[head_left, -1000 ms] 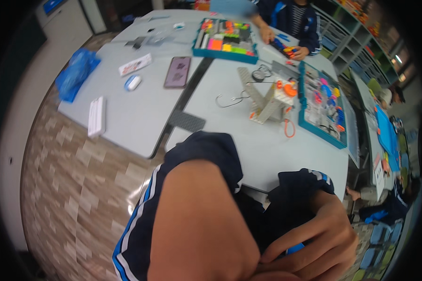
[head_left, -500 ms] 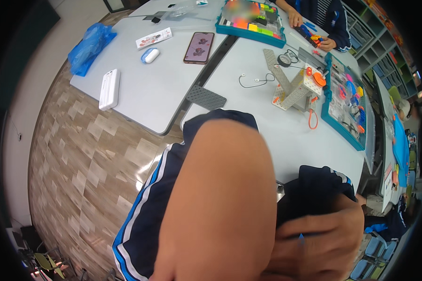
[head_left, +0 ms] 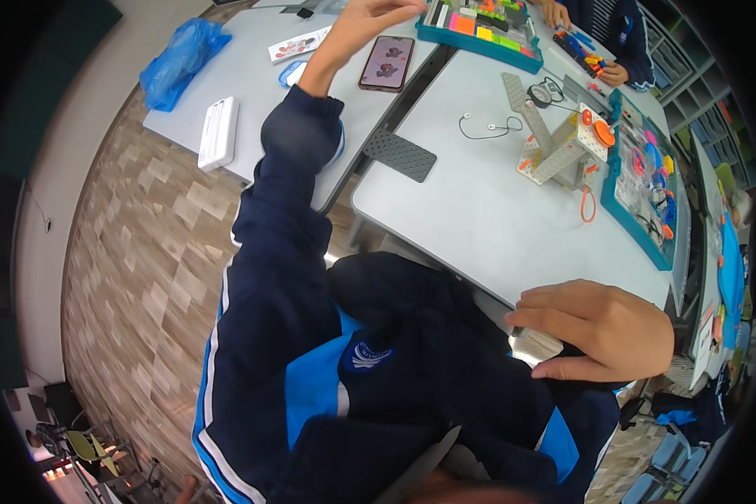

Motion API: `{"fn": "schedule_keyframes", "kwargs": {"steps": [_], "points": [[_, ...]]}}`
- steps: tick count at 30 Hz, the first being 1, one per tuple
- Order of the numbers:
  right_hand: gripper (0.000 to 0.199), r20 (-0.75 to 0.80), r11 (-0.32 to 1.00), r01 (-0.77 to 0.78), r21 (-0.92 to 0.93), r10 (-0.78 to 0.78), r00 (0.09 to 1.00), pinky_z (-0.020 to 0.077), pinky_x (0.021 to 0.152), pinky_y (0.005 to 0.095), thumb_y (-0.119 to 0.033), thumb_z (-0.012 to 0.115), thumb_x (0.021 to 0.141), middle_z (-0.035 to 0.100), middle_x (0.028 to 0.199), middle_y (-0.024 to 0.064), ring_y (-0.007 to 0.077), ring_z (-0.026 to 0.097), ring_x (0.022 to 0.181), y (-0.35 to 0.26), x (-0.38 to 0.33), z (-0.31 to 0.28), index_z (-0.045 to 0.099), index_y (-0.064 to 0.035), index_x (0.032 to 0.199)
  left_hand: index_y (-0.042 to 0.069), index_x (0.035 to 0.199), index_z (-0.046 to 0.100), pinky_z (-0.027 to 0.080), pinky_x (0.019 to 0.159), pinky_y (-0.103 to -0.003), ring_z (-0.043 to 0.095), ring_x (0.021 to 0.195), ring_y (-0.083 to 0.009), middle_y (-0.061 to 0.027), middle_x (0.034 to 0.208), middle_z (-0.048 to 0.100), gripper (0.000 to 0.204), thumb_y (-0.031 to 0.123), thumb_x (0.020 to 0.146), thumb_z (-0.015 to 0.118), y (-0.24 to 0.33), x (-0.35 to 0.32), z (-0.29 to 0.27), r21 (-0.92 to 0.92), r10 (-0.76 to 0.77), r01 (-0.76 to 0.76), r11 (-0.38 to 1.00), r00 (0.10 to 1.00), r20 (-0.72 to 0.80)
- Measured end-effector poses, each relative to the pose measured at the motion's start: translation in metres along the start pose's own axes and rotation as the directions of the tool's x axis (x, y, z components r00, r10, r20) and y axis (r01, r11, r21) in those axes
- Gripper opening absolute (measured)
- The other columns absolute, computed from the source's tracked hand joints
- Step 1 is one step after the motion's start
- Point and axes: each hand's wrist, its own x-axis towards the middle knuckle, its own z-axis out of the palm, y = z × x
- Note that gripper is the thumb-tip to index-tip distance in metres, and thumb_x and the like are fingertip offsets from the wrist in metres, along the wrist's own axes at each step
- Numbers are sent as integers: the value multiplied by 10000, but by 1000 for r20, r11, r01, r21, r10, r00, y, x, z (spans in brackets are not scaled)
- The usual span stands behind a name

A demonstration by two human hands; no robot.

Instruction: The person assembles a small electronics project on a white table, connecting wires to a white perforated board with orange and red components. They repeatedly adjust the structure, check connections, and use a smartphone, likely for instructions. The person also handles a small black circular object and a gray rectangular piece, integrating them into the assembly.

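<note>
My left hand (head_left: 368, 27) is stretched far out over the desk (head_left: 470, 223), up by the near end of a teal box of bright blocks (head_left: 512, 59). So I think this is a reaching bit. My left fingers look close together, and I can't tell if they have hold of anything or touch the box. The box sits on the far side of the desk, with the phone (head_left: 387, 64) just under my hand. Any move from there calls for soft, slow fingers, so I don't bump the phone or tip the blocks.

My right hand (head_left: 596, 328) hangs by the near edge, thumb apart from the other fingers, and I see nothing in it.

The desk is pale, in two parts with a dark gap between. A grey plate with holes (head_left: 401, 154) lies across the gap. On the right stands a beige thing built from pieces with holes (head_left: 567, 155), beside a second teal box (head_left: 629, 218). On the left are a white block shape (head_left: 218, 133) and a blue bag (head_left: 183, 60).

Across from me, somebody's hand (head_left: 616, 74) is on a dark piece with bright bits (head_left: 578, 55). The floor (head_left: 155, 218) has brown patches, and shelves (head_left: 680, 55) stand behind.
</note>
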Motion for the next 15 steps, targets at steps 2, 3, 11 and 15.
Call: {"fn": "schedule_keyframes", "kwargs": {"steps": [2, 3, 11, 15], "points": [[534, 32, 999, -31, 33, 29, 999, 567, 914, 421, -362, 771, 909, 700, 1194, 185, 365, 702, 1053, 8, 2, 3, 642, -47, 1321, 102, 1146, 785, 453, 1088, -388, 651, 1210, -242, -121, 1284, 712, 353, 385, 938, 750, -49, -11, -17, 93, 68, -61, 994, 995, -68], [542, 56, 997, -56, 50, 53, 997, 562, 925, 421, -368, 770, 910, 695, 1216, 183, 367, 698, 1066, 12, 2, 4, 637, -45, 1325, 99, 1158, 786, 415, 1141, -403, 617, 1274, -221, -97, 1347, 686, 336, 367, 966, 720, -67, -17, -24, 140, 106, -92, 986, 990, -96], [564, 374, 866, -153, 476, -42, 926, 562, 948, 388, -313, 771, 941, 687, 1327, 153, 295, 687, 1179, 105, 19, 37, 599, -56, 1412, 257, 1302, 740, 152, 1268, -494, 203, 1567, -387, -163, 1621, 416, 464, 545, 948, 658, -136, -44, -44, 461, -20, 58, 886, 996, -86], [581, 354, 578, -165, 799, -229, 907, 517, 1027, 379, -215, 759, 953, 651, 1399, 144, 255, 633, 1286, 157, 5, 56, 548, -7, 1452, 331, 1454, 616, 72, 1296, -517, 98, 1609, -341, -136, 1686, 318, 569, 602, 955, 585, -146, -56, -45, 361, -231, 210, 909, 973, 16]]}}
